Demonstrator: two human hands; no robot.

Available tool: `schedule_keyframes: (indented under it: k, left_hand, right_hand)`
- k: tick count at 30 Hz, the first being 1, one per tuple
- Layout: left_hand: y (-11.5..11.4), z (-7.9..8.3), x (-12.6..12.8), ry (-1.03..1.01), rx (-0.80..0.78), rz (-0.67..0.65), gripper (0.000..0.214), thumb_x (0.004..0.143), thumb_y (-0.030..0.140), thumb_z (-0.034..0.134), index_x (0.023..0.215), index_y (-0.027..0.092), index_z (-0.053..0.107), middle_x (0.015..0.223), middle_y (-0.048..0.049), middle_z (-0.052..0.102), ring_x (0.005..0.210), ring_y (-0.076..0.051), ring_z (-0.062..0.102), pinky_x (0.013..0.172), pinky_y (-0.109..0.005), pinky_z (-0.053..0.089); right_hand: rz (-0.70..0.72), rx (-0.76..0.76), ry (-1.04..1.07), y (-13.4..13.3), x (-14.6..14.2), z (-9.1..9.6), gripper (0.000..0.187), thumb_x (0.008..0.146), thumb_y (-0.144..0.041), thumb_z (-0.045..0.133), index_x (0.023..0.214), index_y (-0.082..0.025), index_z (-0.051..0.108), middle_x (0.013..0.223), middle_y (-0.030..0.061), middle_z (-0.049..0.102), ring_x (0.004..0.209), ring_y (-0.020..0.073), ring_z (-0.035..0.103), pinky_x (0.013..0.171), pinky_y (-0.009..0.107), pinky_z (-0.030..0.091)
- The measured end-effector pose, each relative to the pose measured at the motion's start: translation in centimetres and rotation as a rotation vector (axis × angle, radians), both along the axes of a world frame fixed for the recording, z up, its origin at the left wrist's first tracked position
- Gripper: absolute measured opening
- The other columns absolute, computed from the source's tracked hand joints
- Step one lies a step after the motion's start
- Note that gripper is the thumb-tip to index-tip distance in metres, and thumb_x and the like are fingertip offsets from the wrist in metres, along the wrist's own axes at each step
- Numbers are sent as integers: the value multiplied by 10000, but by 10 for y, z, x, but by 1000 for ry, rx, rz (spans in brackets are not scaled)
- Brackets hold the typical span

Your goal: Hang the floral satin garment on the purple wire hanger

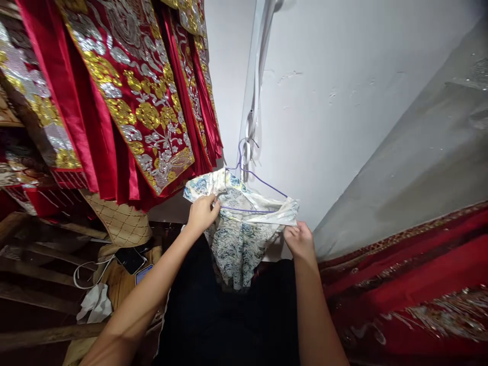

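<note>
A pale garment with a blue and yellow floral pattern hangs on a thin purple hanger in front of me. The hanger's hook is up by the white straps on the wall, and its lower bar crosses the garment's opening. My left hand pinches the fabric at the left side, close to the end of that bar. On the right, my right hand grips the garment's edge between thumb and fingers. The cloth is stretched between both hands, and its lower part drapes down against my dark clothing.
Red costumes with gold and silver sequins hang at the upper left. A phone, a white cable and crumpled white tissue lie on a wooden stool. Red embroidered cloth fills the lower right, beside plastic sheeting.
</note>
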State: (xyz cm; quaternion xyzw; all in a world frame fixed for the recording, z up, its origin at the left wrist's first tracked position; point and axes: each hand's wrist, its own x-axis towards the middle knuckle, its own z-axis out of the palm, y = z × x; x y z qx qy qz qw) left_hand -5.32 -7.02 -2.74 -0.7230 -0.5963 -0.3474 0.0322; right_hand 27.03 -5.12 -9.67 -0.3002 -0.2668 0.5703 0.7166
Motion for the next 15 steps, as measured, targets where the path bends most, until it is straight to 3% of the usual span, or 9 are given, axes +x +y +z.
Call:
schedule_keyframes:
  k: [4,6,11,15]
  left_hand:
    - [-6,-2,-2,-82,67,-31,197,936,309,475,791,207,562,678,-23,554,726,-202,554,642,-272,337]
    - [-6,-1,-1,-138,80,-15,201,933,298,473,772,205,549,687,-20,556,717,-192,545,650,-270,343]
    - [-6,3,0,-163,49,-21,182,898,272,496,737,205,545,659,-9,548,686,-182,534,633,-268,328]
    - [-11,3,10,-187,32,-55,173,876,249,500,720,204,560,626,1,532,658,-174,525,618,-262,318]
  right_hand:
    - [262,-68,235,-26,-5,-18,279,724,-84,561,701,-221,319,606,-91,249,468,37,347,400,88,364]
    - [307,-96,255,-31,-12,-23,307,720,-85,575,692,-220,300,599,-94,243,466,35,356,399,93,367]
    - [156,-133,120,-27,-33,-30,315,647,-90,625,665,-210,335,562,-103,277,450,33,334,383,113,334]
    - [37,-143,-38,-39,-61,-46,339,630,-207,675,624,-211,336,528,-101,292,443,39,307,367,139,283]
